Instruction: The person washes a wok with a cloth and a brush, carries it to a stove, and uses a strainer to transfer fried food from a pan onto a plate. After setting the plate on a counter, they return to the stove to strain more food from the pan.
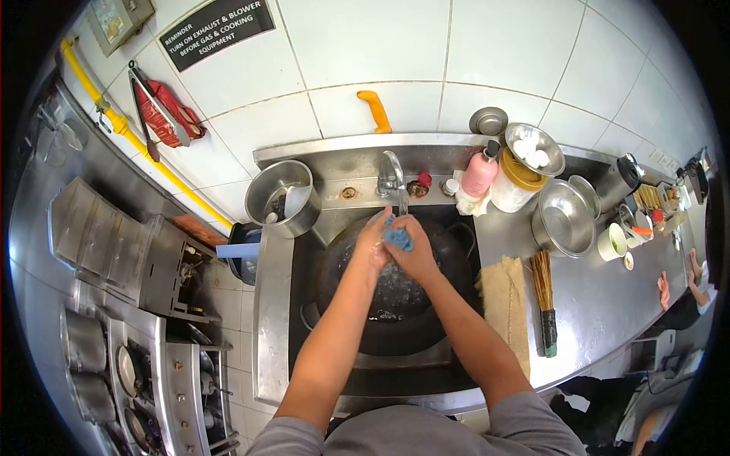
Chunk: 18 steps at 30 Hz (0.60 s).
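Observation:
Both hands meet below the faucet (391,171), over a large dark wok (346,277) lying in the sink (304,365). A crumpled blue cloth (398,240) is pressed between them. My left hand (371,242) closes on its left side and looks wet. My right hand (414,252) grips the cloth from the right, its fingers bent around it. Water runs from the spout onto the hands. Inside the wok, water and suds show below my wrists. The wok's loop handles (464,235) stick out at its sides.
A steel pot (283,199) stands at the sink's back left corner. Right of the sink are a pink pump bottle (480,171), a steel bowl (564,220), a folded tan cloth (503,304) and a stick brush (543,296). Stoves line the left. Other people are at the far right.

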{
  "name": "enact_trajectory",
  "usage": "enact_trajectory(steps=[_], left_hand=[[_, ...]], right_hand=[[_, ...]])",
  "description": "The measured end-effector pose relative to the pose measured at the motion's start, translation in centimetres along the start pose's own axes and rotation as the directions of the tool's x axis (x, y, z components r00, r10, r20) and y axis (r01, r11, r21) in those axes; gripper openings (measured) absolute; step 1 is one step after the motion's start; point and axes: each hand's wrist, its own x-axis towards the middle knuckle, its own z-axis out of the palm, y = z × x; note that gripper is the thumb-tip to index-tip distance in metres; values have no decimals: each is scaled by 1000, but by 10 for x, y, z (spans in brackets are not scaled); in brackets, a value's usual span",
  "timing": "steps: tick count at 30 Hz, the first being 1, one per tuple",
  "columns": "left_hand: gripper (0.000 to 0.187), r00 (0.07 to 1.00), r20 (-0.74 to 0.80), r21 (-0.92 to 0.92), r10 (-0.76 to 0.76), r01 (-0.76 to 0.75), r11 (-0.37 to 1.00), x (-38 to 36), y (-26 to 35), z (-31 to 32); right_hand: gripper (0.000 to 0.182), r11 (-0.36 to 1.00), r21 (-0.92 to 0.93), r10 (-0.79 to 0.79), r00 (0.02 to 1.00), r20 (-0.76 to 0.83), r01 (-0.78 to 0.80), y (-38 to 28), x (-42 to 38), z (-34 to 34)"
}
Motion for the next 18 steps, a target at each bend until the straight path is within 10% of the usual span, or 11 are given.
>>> enact_trajectory(steps=[1,5,7,8,10,13,14,16,17,18], left_hand=[[27,974,-222,152,41,-7,988,-15,6,22],[26,943,-68,403,326,-274,873,-8,-3,30],[25,797,235,907,557,-386,169,-6,0,23],[25,800,235,908,552,-383,169,-8,-1,19],[24,708,572,820,414,-479,-314,-29,8,29],[26,727,637,749,258,-502,-433,-34,14,22],[26,727,635,751,262,-501,-429,-31,14,19],[50,776,416,821,474,-544,171,-17,18,14],[71,944,246,689,217,-328,646,-26,33,20],[71,944,245,689,219,-329,646,-21,38,17]], right_hand=[[26,981,99,178,976,-129,-166,4,0,3],[19,728,489,621,764,-174,-481,15,-2,20],[22,354,864,770,636,-53,-357,18,3,26],[22,352,866,773,632,-55,-355,23,1,24],[24,-111,764,732,468,495,-635,46,-10,17],[26,-132,553,458,444,770,-822,66,-9,-7],[26,-132,550,460,440,771,-825,69,-7,-5],[26,188,674,791,517,327,-715,50,10,-2],[24,231,762,746,613,259,-604,25,25,-11],[24,231,762,745,613,261,-605,33,31,-8]])
